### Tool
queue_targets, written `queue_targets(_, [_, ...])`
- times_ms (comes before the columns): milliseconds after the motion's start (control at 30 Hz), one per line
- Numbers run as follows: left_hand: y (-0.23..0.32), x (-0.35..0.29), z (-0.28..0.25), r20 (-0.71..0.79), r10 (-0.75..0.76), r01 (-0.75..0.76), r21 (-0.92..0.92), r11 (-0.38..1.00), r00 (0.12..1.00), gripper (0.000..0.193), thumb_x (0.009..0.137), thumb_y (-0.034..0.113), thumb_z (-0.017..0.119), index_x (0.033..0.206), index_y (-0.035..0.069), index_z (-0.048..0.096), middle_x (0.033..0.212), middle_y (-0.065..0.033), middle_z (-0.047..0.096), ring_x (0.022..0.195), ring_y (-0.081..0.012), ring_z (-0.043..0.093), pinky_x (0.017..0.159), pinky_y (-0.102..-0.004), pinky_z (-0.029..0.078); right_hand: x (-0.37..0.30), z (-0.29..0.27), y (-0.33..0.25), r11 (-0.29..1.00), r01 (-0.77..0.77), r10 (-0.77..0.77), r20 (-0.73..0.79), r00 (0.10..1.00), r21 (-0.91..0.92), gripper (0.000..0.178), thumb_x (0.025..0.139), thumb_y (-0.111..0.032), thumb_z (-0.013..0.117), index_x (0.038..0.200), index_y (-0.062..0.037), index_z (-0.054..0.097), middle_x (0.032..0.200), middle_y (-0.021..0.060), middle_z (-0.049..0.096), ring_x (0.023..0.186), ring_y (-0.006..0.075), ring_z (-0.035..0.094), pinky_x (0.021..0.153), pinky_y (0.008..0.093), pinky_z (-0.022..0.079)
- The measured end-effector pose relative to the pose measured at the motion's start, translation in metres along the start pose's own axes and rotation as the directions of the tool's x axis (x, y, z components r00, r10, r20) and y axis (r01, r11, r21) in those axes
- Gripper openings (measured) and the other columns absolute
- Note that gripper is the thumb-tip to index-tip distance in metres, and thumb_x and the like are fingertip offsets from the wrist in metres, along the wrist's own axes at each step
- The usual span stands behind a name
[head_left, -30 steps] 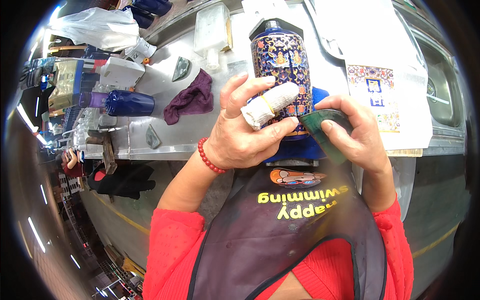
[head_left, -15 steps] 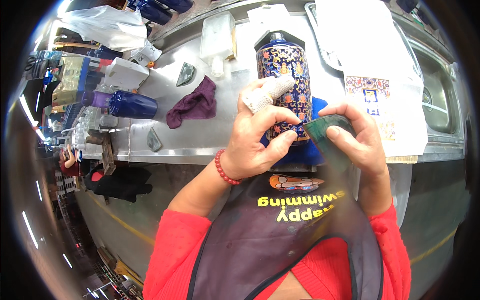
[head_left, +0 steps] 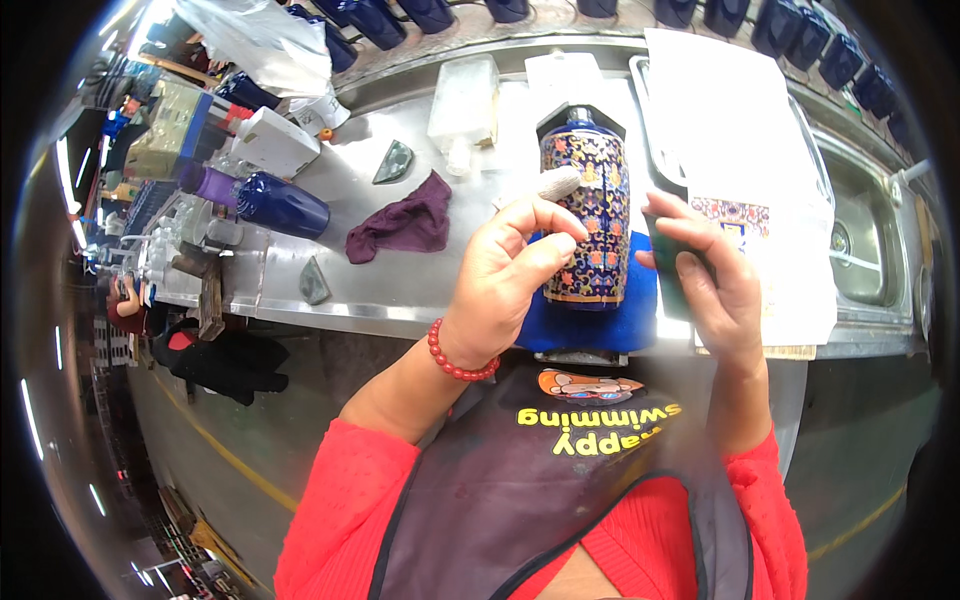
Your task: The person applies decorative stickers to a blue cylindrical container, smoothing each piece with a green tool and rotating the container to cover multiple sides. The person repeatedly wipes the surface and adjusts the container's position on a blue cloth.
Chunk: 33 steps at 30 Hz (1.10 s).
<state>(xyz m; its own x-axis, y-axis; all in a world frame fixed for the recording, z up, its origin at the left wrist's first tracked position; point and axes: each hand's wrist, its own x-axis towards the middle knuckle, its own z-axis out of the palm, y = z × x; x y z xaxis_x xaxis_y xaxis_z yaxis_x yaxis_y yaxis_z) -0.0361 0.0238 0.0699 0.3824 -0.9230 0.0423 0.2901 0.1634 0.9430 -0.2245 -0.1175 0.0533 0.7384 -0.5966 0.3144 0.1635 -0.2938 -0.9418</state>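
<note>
A dark blue bottle (head_left: pixel 603 205) with a colourful floral pattern lies with its neck away from me, over a blue cloth (head_left: pixel 590 328). My left hand (head_left: pixel 495 275) is at the bottle's left side, thumb and index tips pinched together. Whether anything is between them is too small to make out. White wrapping (head_left: pixel 558 182) covers one of its fingers, which rests by the bottle. To the right of the bottle, apart from it, my right hand (head_left: pixel 722 285) grips a dark green flat scraper-like piece (head_left: pixel 672 270), blurred and partly hidden by the fingers.
White paper (head_left: pixel 790 270) with a patterned sheet (head_left: pixel 735 212) lies right, beside a metal sink (head_left: pixel 850 230). On the left are a purple cloth (head_left: pixel 405 220), two green flat pieces (head_left: pixel 394 161), a clear container (head_left: pixel 465 100) and a blue cup (head_left: pixel 285 205). Several blue vessels (head_left: pixel 425 12) stand behind.
My right hand and the green piece have moved right, away from the bottle. My left thumb and index finger have come together. The view has tilted up, showing more blue vessels behind.
</note>
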Motion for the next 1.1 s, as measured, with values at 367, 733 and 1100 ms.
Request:
queue_targets(367, [0.012, 0.001, -0.001, -0.007, -0.042, 0.038, -0.311, 0.950, 0.999, 0.013, 0.098, 0.007, 0.061, 0.105, -0.001, 0.068, 0.102, -0.0051, 0.069, 0.098, -0.0100, 0.061, 0.094, -0.0276, 0.047, 0.037, 0.045, -0.022, 0.837, 0.346, -0.361, 0.048, 0.931, -0.424, 0.019, 0.078, -0.001, 0.076, 0.096, -0.0024, 0.071, 0.140, 0.0230, 0.060, 0.127, 0.0398, 0.058, 0.105, 0.0448, 0.046])
queue_targets(733, [0.006, -0.004, 0.001, -0.009, 0.025, -0.026, -0.217, 0.976, 1.000, 0.017, 0.100, 0.008, 0.059, 0.110, -0.002, 0.067, 0.105, -0.0056, 0.069, 0.099, -0.0093, 0.061, 0.094, -0.0277, 0.049, 0.036, 0.052, -0.023, 0.890, 0.270, -0.296, -0.016, 0.955, -0.367, 0.012, 0.078, 0.003, 0.070, 0.089, 0.0006, 0.068, 0.136, 0.0205, 0.063, 0.108, 0.0251, 0.067, 0.087, 0.0327, 0.053])
queue_targets(1100, [0.007, -0.006, 0.006, -0.006, 0.025, -0.026, -0.193, 0.981, 1.000, 0.021, 0.102, 0.009, 0.058, 0.115, -0.003, 0.067, 0.110, -0.0072, 0.069, 0.103, -0.0096, 0.061, 0.096, -0.0282, 0.049, 0.033, 0.045, -0.021, 0.748, 0.384, -0.482, -0.046, 0.875, -0.541, 0.019, 0.075, 0.006, 0.071, 0.091, -0.0019, 0.066, 0.138, 0.0215, 0.061, 0.126, 0.0375, 0.059, 0.102, 0.0441, 0.048])
